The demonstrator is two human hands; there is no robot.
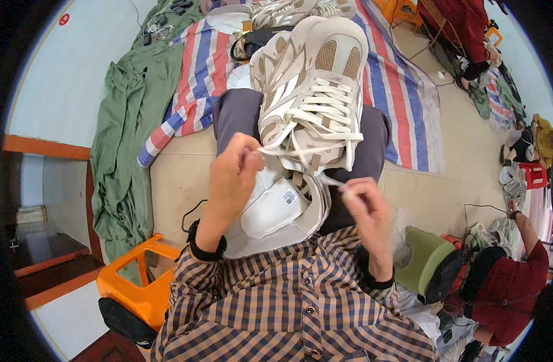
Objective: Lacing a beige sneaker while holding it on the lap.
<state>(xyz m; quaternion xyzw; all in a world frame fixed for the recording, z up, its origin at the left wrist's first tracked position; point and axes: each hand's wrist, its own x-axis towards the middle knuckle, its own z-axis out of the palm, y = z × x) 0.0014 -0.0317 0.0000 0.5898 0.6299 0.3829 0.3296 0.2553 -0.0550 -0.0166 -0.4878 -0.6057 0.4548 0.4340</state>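
Observation:
A beige and white sneaker (340, 45) rests across my lap with its toe pointing away. Pale flat laces (331, 99) cross its front in several rows. Just left of the shoe's tongue, my left hand (233, 178) is closed, pinching a shoelace between thumb and fingers. My right hand (370, 211), slightly blurred, pinches lace at the right, below the tongue. Another similar sneaker (270, 72) lies against the left side of the first. Between my hands sits a white insole-shaped piece (273, 211) with a small square printed code.
More sneakers (282, 12) lie on a striped sheet (403, 108) beyond my knees. An orange stool (140, 271) stands at left beside green cloth (122, 133). At right are a green chair-like seat (418, 259) and a person in dark red (509, 295).

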